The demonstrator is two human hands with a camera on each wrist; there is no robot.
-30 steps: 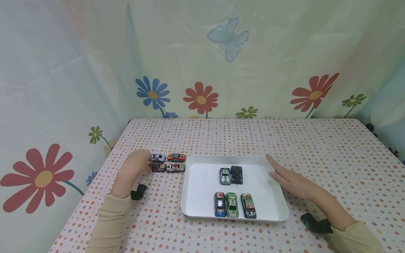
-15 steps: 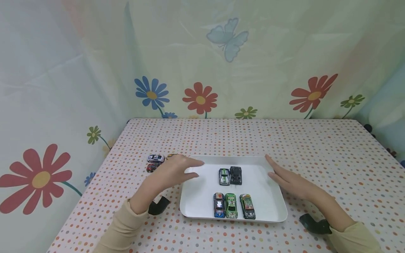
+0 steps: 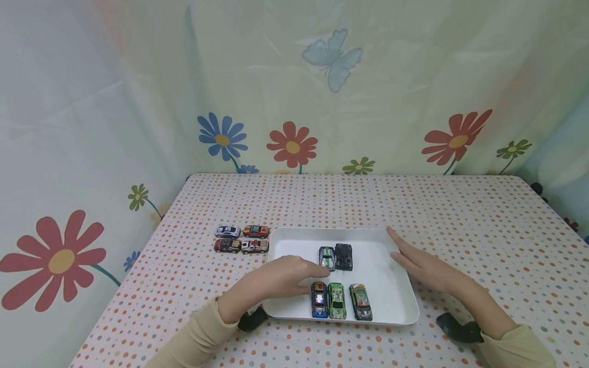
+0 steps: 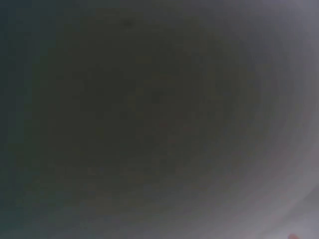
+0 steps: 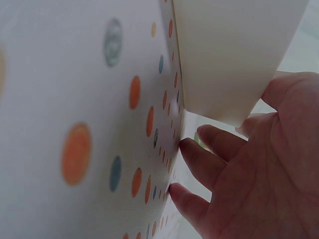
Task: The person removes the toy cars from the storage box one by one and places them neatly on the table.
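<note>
Over the left part of a white tray (image 3: 388,299), my left hand (image 3: 282,276) reaches with its index finger extended and thumb apart below it. Its index fingertip is right at a silver-and-green toy car (image 3: 327,257), its thumb near a blue-and-orange toy car (image 3: 319,301). A black toy car (image 3: 344,257) lies beside the silver-green one. Along the front wall also sit a green toy car (image 3: 337,301) and a dark green one (image 3: 361,301). My right hand (image 3: 428,266) rests at the tray's right rim, thumb over it, other fingers loosely straight outside. The left wrist view is dark and blurred.
Left of the tray, a white toy car (image 3: 227,231), a red-and-yellow one (image 3: 256,231), a black one (image 3: 227,246) and a white-and-red one (image 3: 255,246) stand in two rows. A dotted cloth (image 3: 349,199) covers the table; a flowered curtain (image 3: 377,92) hangs behind.
My left hand has left the cars on the table and moved right, then nearer, over the tray. My right hand and the cars have stayed in place.
</note>
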